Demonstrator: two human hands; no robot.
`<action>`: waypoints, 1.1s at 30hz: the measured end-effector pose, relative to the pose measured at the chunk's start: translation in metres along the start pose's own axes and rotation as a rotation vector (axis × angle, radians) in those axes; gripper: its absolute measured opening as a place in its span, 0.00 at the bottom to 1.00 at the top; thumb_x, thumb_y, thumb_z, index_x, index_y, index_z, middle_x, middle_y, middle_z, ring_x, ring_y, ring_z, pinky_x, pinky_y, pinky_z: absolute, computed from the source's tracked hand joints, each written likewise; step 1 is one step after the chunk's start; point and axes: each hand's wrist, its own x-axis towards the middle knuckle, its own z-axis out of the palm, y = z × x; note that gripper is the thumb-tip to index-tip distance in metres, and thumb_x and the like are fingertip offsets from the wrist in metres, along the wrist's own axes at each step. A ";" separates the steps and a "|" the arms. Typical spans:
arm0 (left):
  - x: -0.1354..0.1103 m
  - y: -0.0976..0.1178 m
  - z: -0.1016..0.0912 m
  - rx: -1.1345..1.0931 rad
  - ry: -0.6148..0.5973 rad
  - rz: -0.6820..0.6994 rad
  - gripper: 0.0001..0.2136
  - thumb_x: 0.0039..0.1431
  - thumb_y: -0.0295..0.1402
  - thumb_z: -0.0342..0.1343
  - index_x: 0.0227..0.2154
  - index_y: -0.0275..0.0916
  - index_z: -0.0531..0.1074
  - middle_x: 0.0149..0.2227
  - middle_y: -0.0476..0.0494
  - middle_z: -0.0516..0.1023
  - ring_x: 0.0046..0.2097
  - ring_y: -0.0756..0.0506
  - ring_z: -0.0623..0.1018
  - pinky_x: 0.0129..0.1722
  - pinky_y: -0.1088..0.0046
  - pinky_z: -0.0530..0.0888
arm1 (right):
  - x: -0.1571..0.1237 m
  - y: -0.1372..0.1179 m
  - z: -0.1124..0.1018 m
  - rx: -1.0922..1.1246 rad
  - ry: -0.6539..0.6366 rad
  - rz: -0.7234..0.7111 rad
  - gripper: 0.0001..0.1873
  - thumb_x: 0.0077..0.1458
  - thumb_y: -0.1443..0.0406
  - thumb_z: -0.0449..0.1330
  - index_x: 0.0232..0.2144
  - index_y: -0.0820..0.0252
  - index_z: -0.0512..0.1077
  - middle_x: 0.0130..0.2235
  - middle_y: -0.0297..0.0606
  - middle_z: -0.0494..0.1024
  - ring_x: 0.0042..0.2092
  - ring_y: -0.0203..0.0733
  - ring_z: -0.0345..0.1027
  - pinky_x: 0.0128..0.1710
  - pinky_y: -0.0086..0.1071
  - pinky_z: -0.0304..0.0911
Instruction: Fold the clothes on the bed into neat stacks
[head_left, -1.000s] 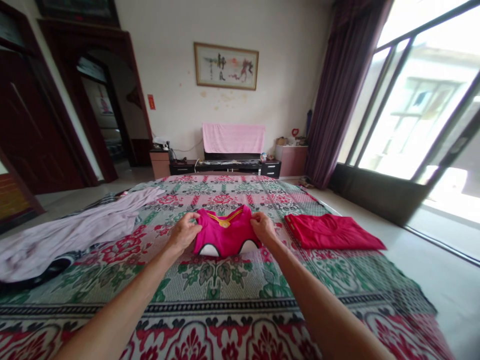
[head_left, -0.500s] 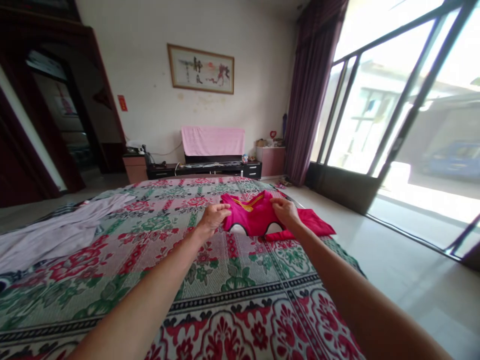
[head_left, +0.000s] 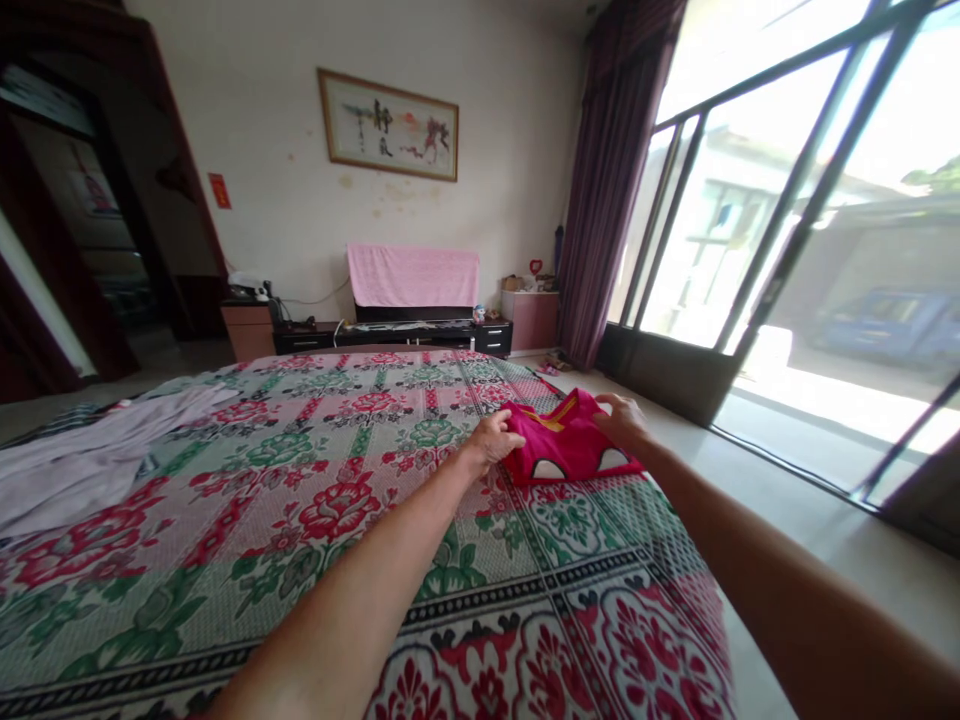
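Note:
A bright pink-red shirt (head_left: 559,440) with a yellow inner neckband and white, black-edged patches lies folded near the right side of the bed. My left hand (head_left: 493,443) grips its left shoulder edge between thumb and fingers. At the opposite shoulder, my right hand (head_left: 624,420) is closed on the fabric, its fingertips partly hidden. Red cloth peeks out along the shirt's lower edge, mostly covered by it.
A flowered bedspread (head_left: 337,510) covers the bed. Pale clothes (head_left: 97,440) lie heaped at the left. Beyond the bed stands a low black cabinet (head_left: 491,338) below a pink cloth (head_left: 412,275). Glass doors (head_left: 750,230) line the right.
Both hands have carried the shirt to the right and set it over the red cloth that lay beside it. The view has turned slightly right.

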 end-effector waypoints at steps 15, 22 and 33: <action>-0.089 -0.065 -0.196 1.011 0.392 0.020 0.16 0.51 0.24 0.51 0.40 0.40 0.79 0.44 0.45 0.80 0.46 0.47 0.77 0.49 0.73 0.70 | -0.108 -0.162 0.091 0.165 -0.270 -0.581 0.17 0.51 0.73 0.49 0.37 0.59 0.76 0.39 0.40 0.78 0.40 0.40 0.71 0.43 0.29 0.61; -0.175 -0.076 -0.307 1.147 0.622 -0.078 0.15 0.51 0.22 0.49 0.37 0.40 0.78 0.42 0.43 0.80 0.46 0.46 0.76 0.51 0.70 0.68 | -0.153 -0.245 0.158 0.221 -0.476 -0.701 0.16 0.49 0.74 0.50 0.32 0.59 0.76 0.34 0.40 0.79 0.38 0.40 0.71 0.41 0.28 0.60; -0.250 -0.076 -0.389 1.283 0.862 0.015 0.13 0.54 0.26 0.48 0.37 0.39 0.76 0.41 0.42 0.78 0.45 0.45 0.75 0.50 0.69 0.68 | -0.239 -0.404 0.218 0.512 -0.634 -0.619 0.17 0.48 0.73 0.50 0.32 0.57 0.76 0.37 0.39 0.80 0.40 0.42 0.72 0.42 0.31 0.62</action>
